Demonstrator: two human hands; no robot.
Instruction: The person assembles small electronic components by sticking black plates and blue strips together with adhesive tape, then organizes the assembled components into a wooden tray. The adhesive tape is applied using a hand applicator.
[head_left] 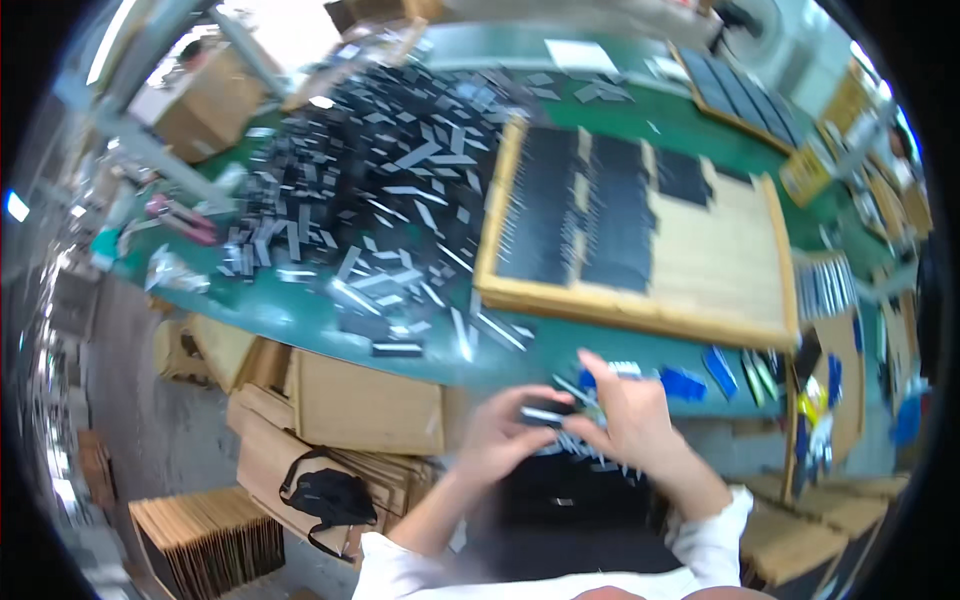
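My left hand (pixel 500 437) is closed around a small dark strip piece (pixel 546 411) with a pale edge, held between thumb and fingers in front of my body. Close beside it, my right hand (pixel 632 412) has its thumb and forefinger spread apart. Thin light strips (pixel 590 452) show below and between the hands, over the dark cloth on my lap. Motion blurs the fingertips. On the green table, a large heap of dark and silvery strip pieces (pixel 390 170) lies to the left. A wooden-framed tray (pixel 715 265) on the right holds dark pieces set in rows.
Blue objects (pixel 684 384) lie along the table's near edge at right. A second tray (pixel 735 95) stands at the far right. Pink-handled tool (pixel 182 220) and a clear bag (pixel 176 270) are at far left. Below are cardboard boards (pixel 365 400), a black bag (pixel 332 498) and stacked panels (pixel 205 530).
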